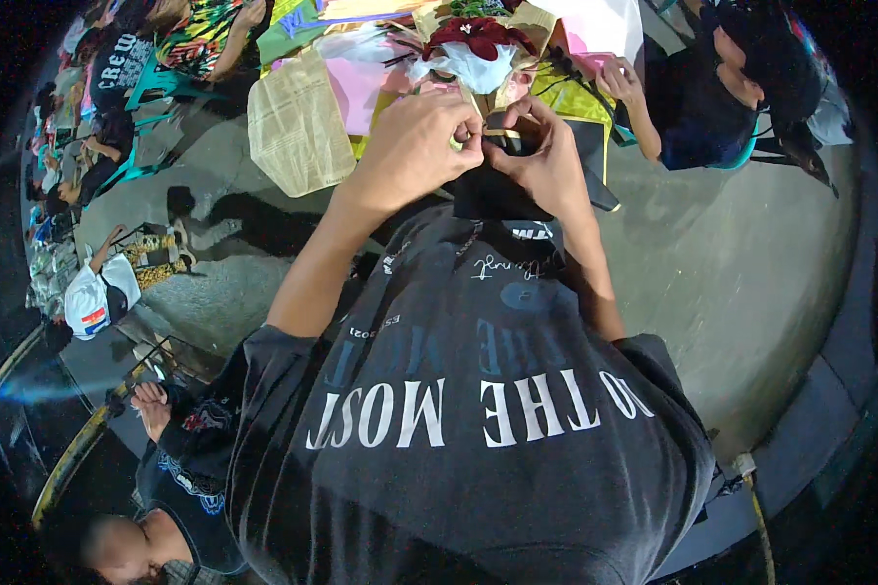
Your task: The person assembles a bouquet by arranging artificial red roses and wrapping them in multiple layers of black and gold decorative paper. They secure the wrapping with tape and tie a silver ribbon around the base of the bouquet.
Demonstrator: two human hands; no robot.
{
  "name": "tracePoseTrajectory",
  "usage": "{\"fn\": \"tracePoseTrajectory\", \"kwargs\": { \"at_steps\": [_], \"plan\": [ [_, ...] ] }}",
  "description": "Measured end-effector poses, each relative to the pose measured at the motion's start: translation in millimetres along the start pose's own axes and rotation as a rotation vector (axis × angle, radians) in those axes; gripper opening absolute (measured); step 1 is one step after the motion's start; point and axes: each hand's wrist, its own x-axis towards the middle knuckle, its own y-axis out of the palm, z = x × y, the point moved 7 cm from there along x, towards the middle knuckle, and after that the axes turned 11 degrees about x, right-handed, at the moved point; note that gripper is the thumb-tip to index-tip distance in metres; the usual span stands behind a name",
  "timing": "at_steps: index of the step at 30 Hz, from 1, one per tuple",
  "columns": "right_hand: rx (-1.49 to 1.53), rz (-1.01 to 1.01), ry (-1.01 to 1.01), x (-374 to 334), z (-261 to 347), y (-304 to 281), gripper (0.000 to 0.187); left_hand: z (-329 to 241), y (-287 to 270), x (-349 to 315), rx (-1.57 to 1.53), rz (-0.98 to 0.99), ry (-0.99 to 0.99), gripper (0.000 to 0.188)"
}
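My left hand [421, 138] is closed, its fingertips pinched together close to my right hand. A small yellow-green bit shows at its fingers; I cannot make out what it is. The thumb and fingers of my right hand [546, 161] curl in toward a dark, shiny thing [520, 143] with a pale gold strip, too hidden to name. Just beyond both hands lies a bouquet with a dark red flower [480, 37] and white netting [470, 70]. Black sheet material with a gold edge [595, 161] sits beside my right hand.
Brown printed paper [300, 122], pink paper [366, 83] and yellow wrap [566, 97] spread around the bouquet. At the far right a seated person's hand [619, 80] reaches onto the table. Another person sits close at lower left [185, 487]. Green chairs [151, 93] stand at far left.
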Motion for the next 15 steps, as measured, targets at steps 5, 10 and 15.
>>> {"fn": "tracePoseTrajectory", "kwargs": {
  "at_steps": [5, 10, 15],
  "plan": [
    [0.011, 0.022, 0.031, -0.2, -2.8, 0.8, 0.027, -5.7, -1.8, 2.6, 0.069, -0.03, 0.073, 0.01],
    [-0.031, 0.039, 0.024, -0.8, -0.9, 1.5, 0.032, -9.2, -0.7, 2.4, 0.137, -0.054, 0.159, 0.012],
    [0.033, 0.024, 0.003, -1.7, -2.9, -3.1, 0.033, -9.6, 1.0, -1.0, 0.131, -0.083, 0.248, 0.012]
  ]
}}
